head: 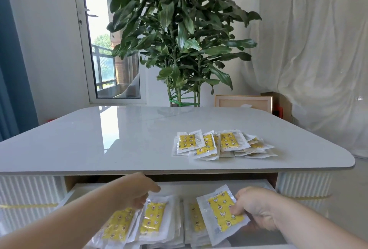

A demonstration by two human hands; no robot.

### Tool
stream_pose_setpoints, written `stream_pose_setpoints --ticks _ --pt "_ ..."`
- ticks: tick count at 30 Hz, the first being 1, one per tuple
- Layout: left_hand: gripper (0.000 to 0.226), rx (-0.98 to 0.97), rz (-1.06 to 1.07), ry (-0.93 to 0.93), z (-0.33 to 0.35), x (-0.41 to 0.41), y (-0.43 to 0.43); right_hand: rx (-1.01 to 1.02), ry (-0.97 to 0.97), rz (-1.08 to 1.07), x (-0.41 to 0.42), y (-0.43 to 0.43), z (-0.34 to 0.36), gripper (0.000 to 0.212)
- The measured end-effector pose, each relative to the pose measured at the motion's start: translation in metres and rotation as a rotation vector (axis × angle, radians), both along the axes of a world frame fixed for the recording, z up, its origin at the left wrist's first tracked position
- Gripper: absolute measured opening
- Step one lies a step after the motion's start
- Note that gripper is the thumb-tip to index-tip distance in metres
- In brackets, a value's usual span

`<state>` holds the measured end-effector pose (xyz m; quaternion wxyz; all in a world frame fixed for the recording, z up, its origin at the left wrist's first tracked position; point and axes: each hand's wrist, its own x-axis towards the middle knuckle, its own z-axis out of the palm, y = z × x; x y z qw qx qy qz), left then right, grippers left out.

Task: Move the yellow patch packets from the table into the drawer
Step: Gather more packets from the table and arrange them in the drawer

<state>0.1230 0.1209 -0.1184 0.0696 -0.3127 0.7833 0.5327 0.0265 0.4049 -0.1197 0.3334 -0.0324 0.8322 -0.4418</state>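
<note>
Tabletop first: I see the glossy white slab spread beyond both hands, with a big leafy houseplant behind its far edge and a glazed balcony door off past my left hand. Below the slab's near edge the drawer stands pulled open, and both hands are down inside it.

Next in size, the heap of yellow patch packets still on the table lies up and beyond my right hand, fanned and overlapping; I can't count them, but it looks like a fair number. Under and between the hands sit the packets already in the drawer, several layers of clear sleeves with yellow printed patches, overlapping in loose rows.

My right hand pinches one packet by its right edge, thumb on top of the yellow patch, holding it tilted just above the row beneath. My left hand reaches over the left-hand rows with fingers curled down onto a packet there; I cannot tell whether it is gripping or only pressing it flat.

My read: the job is roughly half done, perhaps more. The held packet needs laying down, then the heap on the table remains to be brought over.
</note>
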Motion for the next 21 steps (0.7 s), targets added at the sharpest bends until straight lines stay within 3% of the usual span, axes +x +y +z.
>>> stream_pose_setpoints --ticks 6,11,16,21 --pt "0.014 0.089 -0.131 0.052 0.046 0.023 0.008 0.016 -0.051 -0.034 -0.005 -0.012 -0.001 0.006" --pt "0.022 0.137 -0.085 0.219 0.078 0.033 0.017 0.057 -0.052 -0.091 -0.018 -0.03 -0.003 0.009" --pt "0.023 0.2 -0.086 0.284 0.087 0.036 0.028 0.264 -0.061 -0.033 -0.034 -0.052 -0.02 0.01" --pt "0.023 0.23 -0.129 0.299 0.089 0.034 0.034 0.29 -0.114 0.037 -0.037 -0.066 -0.04 0.01"
